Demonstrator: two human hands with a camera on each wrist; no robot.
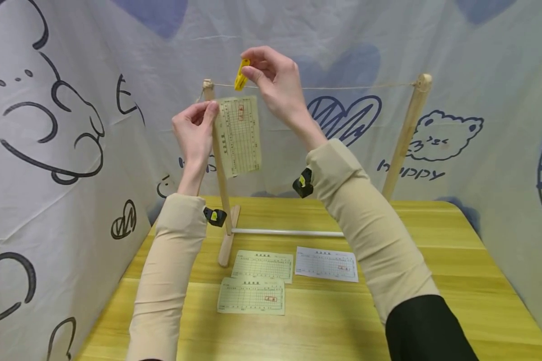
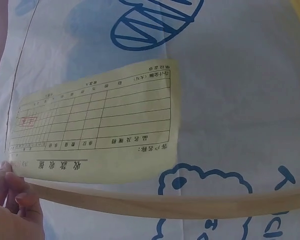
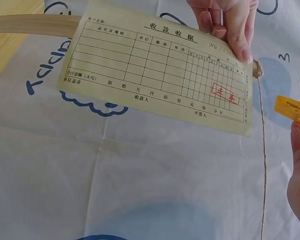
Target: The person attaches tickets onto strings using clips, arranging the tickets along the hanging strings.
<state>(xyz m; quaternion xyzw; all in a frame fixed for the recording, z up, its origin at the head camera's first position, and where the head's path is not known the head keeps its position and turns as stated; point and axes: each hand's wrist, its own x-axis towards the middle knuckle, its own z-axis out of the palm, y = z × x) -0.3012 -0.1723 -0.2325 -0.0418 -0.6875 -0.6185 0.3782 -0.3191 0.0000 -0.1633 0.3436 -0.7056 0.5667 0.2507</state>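
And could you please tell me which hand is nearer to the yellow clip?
The right: the right hand pinches the yellow clip itself. The left hand is lower and to the clip's left, holding the yellowish receipt near one corner.

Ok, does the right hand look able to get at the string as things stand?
Probably yes: the right hand holds a yellow clip close to the string, and nothing visible stands between them. The paper slip in the left hand appears lower, seemingly out of the way.

Held receipt (image 1: 239, 135) partly behind left hand (image 1: 194, 128).
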